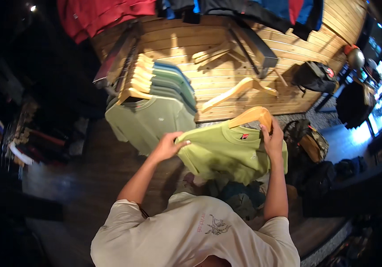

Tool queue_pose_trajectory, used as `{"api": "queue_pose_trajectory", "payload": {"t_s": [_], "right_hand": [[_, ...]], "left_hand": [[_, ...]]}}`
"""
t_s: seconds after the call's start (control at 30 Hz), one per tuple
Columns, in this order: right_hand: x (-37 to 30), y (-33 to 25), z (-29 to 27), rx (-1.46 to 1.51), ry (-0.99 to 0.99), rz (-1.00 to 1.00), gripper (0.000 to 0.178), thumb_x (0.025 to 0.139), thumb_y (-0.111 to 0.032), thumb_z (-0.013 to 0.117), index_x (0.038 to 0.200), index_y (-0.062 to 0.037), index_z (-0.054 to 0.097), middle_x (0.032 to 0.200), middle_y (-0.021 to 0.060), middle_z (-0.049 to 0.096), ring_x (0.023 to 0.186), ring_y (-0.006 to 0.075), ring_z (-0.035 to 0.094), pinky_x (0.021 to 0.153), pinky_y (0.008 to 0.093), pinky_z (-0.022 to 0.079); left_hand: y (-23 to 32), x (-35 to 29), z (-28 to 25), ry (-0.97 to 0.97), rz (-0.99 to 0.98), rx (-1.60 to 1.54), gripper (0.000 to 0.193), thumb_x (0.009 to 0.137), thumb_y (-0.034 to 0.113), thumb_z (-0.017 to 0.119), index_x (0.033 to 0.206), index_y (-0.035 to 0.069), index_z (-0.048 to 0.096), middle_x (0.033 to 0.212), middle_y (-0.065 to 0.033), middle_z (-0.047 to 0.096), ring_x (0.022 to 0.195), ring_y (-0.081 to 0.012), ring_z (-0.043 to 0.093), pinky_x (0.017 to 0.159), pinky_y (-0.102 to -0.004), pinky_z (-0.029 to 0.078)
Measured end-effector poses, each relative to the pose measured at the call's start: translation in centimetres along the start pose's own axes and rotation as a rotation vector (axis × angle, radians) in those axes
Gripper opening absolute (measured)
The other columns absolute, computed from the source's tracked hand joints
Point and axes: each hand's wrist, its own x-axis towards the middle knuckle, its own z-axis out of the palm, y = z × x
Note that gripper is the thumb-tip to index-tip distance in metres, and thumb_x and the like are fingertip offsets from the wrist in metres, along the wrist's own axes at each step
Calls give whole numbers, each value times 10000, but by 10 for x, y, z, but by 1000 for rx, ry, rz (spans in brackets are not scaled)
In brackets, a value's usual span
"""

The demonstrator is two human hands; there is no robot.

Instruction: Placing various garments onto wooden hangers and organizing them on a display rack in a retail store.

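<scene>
A lime-green T-shirt (226, 153) hangs in front of me on a light wooden hanger (248, 116), whose middle shows above the neck opening. My left hand (169, 146) pinches the shirt's left shoulder and sleeve edge between thumb and fingers. At the other side, my right hand (273, 138) is closed round the hanger's right arm near the collar. The rest of that hanger arm is hidden by the hand and the cloth. Just left of the shirt, a sage-green T-shirt (155, 116) fronts a row of shirts on wooden hangers.
A bare wooden hanger (240, 91) hangs on the rail (257, 51) ahead, with more hangers (215, 53) behind it. Red jackets (102, 18) hang above. Backpacks (313, 76) are on the right. Folded dark clothes (242, 196) lie below the lime-green shirt.
</scene>
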Motion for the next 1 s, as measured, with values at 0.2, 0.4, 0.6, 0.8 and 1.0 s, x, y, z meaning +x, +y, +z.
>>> {"api": "queue_pose_trajectory", "payload": {"t_s": [0.2,0.4,0.6,0.8,1.0], "right_hand": [[11,-37,42,147,-184,-9,425,929,-230,709,1251,11,571,1085,270,666,964,477,629,826,480,507],[0,-85,82,171,-163,-49,433,949,-283,693,1252,-4,560,1009,262,682,898,425,672,763,456,530],[-18,-161,136,193,-420,-136,424,935,-307,716,1230,-35,577,931,199,694,807,361,678,718,414,524],[-25,-235,179,234,-615,-290,445,889,-386,743,1169,-59,629,962,159,697,861,373,642,791,448,495],[-43,-267,209,280,-575,-253,444,871,-364,767,1162,-53,639,952,163,698,817,362,642,756,437,506]], "left_hand": [[-69,-42,-68,127,-219,169,219,959,183,680,987,-35,677,809,-39,675,738,-113,547,688,-325,480],[-144,-62,-126,94,-310,-109,272,1048,217,568,1112,-19,684,926,-7,688,848,-74,586,790,-245,475],[-63,-42,-167,-44,-6,-783,501,1045,299,559,1412,-36,499,1343,-161,627,1259,-243,587,1087,-391,434],[-10,0,-202,-579,332,-913,562,1019,233,598,1484,-34,431,1504,-171,488,1382,-248,490,1159,-402,391],[-28,4,-230,-564,381,-878,273,853,118,803,1078,38,670,1148,-104,642,1109,-208,640,978,-329,515]]}}
